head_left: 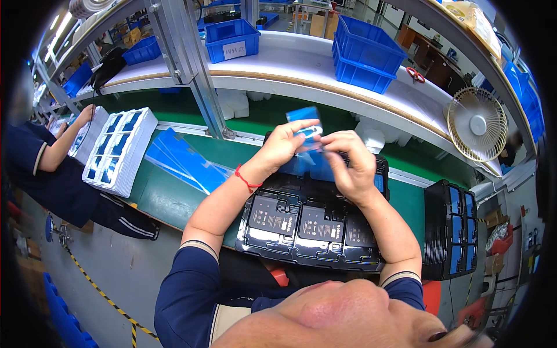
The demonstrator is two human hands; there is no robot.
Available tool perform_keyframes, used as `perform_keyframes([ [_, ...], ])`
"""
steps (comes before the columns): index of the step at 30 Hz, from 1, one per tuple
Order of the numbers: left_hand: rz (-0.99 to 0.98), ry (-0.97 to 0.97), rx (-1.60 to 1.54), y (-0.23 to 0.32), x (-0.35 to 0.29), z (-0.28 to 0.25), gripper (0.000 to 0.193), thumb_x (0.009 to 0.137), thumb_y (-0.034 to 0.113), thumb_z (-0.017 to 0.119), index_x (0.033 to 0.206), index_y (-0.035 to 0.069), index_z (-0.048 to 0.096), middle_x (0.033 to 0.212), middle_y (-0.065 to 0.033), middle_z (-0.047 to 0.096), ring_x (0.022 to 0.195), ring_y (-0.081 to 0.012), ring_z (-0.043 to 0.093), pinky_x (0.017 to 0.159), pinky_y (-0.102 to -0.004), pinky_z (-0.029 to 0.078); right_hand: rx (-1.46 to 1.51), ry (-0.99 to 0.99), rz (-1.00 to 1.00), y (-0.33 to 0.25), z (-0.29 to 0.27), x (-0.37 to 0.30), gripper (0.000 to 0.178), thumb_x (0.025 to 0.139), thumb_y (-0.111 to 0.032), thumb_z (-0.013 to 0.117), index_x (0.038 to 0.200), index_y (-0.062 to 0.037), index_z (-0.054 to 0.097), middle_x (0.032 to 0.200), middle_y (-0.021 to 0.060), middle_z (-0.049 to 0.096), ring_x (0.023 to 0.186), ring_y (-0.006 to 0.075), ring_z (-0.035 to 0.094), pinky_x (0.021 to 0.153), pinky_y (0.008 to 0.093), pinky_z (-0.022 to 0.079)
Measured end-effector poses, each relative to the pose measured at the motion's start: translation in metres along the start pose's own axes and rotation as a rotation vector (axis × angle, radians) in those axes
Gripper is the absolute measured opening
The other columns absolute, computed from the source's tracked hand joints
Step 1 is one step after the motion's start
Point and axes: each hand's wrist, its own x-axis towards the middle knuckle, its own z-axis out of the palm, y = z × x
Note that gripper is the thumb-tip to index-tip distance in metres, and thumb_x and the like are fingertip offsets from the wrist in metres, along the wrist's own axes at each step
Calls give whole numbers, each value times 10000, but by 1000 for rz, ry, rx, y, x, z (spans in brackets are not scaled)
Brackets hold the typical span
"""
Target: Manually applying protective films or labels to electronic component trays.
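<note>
Above the black plastic tray, my left hand pinches a small flat piece covered in blue film, blurred by motion, with a white part at the fingertips. My right hand meets it from the other side, thumb and fingers closed at the piece's edge; what they grip is too blurred to tell. Flat black battery packs with printed faces lie in the tray's near compartments. Blue film also shows in the far part of the tray, partly hidden behind my hands.
Blue film sheets overlap on the green bench. White trays are stacked left, beside a co-worker; black trays stand right. The shelf behind holds blue bins, red scissors and a fan.
</note>
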Motion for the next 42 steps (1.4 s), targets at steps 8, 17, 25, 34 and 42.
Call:
perform_keyframes([
  [8, 386, 448, 450, -16, 10, -12, 263, 888, 3, 478, 1092, 17, 643, 1068, -143, 658, 1000, -195, 622, 856, -293, 473, 490, 351, 335, 6, -7, 1, 324, 835, 82, 587, 1065, -43, 397, 951, 46, 527, 837, 91, 530, 798, 225, 454],
  [17, 591, 176, 603, 10, -6, 5, 372, 758, 268, 739, 1030, 24, 669, 1056, -150, 658, 1042, -262, 595, 933, -364, 426, -80, -26, 411, 0, 2, -1, 819, 714, 75, 667, 1400, -157, 283, 833, 99, 587, 718, 184, 611, 679, 297, 497],
  [25, 620, 99, 722, 7, -6, 5, 163, 727, 184, 748, 807, 52, 694, 817, -78, 689, 783, -213, 631, 816, -325, 443, -127, -234, 544, -11, -2, 4, 833, 730, 50, 648, 1432, -160, 252, 779, 104, 637, 720, 216, 641, 701, 316, 498],
  [34, 387, 230, 375, 5, -7, 6, 159, 831, 121, 671, 772, -27, 682, 663, 14, 625, 648, -28, 505, 581, -216, 415, 349, 14, 949, 21, -19, 0, 169, 809, -89, 695, 890, 13, 586, 636, 31, 592, 507, 93, 569, 466, 225, 485],
  [42, 371, 274, 452, 10, -7, 6, 152, 834, 126, 673, 832, -25, 694, 726, 3, 652, 714, -43, 543, 649, -218, 452, 283, 116, 917, 13, -45, -6, 129, 815, -101, 691, 856, -5, 616, 660, 20, 601, 527, 71, 557, 466, 209, 458],
])
